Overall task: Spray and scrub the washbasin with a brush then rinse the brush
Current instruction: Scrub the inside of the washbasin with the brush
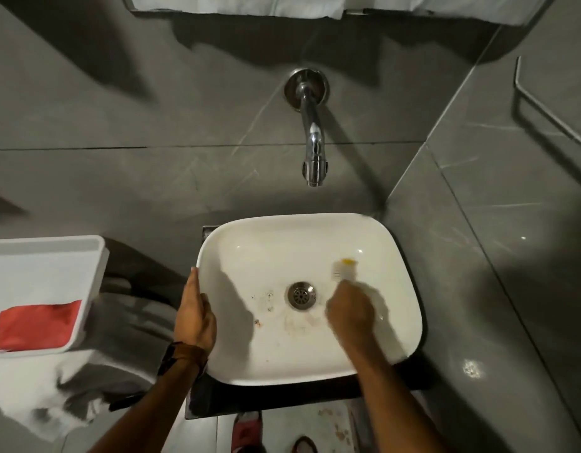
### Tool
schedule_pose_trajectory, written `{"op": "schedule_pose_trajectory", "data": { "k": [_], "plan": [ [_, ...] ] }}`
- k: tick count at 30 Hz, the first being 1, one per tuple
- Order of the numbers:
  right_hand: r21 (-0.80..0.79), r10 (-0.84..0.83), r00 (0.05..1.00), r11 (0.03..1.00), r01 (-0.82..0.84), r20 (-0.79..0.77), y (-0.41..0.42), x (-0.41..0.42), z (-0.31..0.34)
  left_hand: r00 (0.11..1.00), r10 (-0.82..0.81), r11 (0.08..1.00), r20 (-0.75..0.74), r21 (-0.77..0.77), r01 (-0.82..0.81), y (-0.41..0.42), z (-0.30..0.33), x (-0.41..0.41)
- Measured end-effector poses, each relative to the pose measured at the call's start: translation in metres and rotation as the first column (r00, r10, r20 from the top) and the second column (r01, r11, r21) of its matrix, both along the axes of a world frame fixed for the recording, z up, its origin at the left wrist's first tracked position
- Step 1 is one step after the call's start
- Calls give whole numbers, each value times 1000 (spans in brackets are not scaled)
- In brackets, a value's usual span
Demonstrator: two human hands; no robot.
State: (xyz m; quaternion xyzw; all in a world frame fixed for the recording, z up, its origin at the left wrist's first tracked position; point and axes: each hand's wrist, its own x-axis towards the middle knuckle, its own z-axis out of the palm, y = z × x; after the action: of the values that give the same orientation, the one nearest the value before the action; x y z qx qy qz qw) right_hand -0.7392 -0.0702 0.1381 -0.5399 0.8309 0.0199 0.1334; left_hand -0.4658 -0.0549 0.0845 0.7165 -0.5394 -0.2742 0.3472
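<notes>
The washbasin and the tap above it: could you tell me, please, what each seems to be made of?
The washbasin looks like glazed white ceramic: smooth, glossy, with small bright highlights near its back wall. The tap looks like chrome-plated metal, mirror-bright with sharp reflections along the spout. The drain seems polished metal too.

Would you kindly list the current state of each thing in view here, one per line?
Washbasin: unfilled, brownish stains near the drain.
Drain: open, no plug.
Tap: no water running.
Brush: held in the basin, right of the drain, blurred.
Right hand: closed on the brush.
Left hand: gripping the basin's left rim.
White tray: holds a red cloth.
</notes>
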Motion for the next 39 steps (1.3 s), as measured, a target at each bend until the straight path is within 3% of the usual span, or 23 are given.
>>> {"op": "schedule_pose_trajectory", "data": {
  "k": [3, 6, 9, 12, 14, 17, 21, 27, 29, 31, 35, 37, 39],
  "plan": [
    [-50, -126, 992, 991, 126, 18, 10, -35, 5, 1000, 9, 1000, 14, 30, -10, -1, 5, -2],
    [11, -92, 968, 996, 92, 235, -1, 16, -7, 1000, 10, 999, -26, 42, -9, 1, 8, -3],
    [24, 126, 890, 988, -152, 439, -2, 104, -9, 1000, 3, 1000, -21, 22, -3, 1, 11, -6],
    [-9, 326, 817, 930, -366, 475, 25, 159, 4, 1000, -5, 1000, -8, 26, 5, 1, 13, -7],
    [20, 331, 852, 929, -371, 406, 34, 139, 5, 1000, 0, 999, -8, 33, 1, 1, 14, -6],
    [149, 136, 951, 972, -182, 278, 38, 75, 1, 1000, 10, 999, 19, 31, -10, 1, 14, -6],
    [202, 33, 983, 977, -70, 180, 55, 40, 6, 999, 34, 998, 6, 53, -34, 0, 14, -9],
    [150, 309, 871, 910, -388, 381, 84, 118, 23, 999, 32, 999, 34, 41, -33, 0, 13, -8],
    [119, 339, 864, 906, -407, 371, 82, 115, 26, 999, 28, 999, 44, 38, -29, -1, 11, -8],
    [170, 293, 924, 925, -338, 246, 72, 74, 25, 998, 27, 999, 52, 34, -29, -2, 10, -6],
    [205, 24, 997, 979, -10, -68, 57, -47, 30, 998, 19, 1000, 53, 24, -20, -1, 8, -6],
    [201, -30, 996, 979, 46, -78, 54, -58, 28, 998, 30, 999, 48, 21, -31, -1, 8, -7],
    [253, -3, 998, 967, -13, 63, 57, -22, 23, 999, 34, 999, 38, 25, -35, -1, 8, -7]
  ]
}}
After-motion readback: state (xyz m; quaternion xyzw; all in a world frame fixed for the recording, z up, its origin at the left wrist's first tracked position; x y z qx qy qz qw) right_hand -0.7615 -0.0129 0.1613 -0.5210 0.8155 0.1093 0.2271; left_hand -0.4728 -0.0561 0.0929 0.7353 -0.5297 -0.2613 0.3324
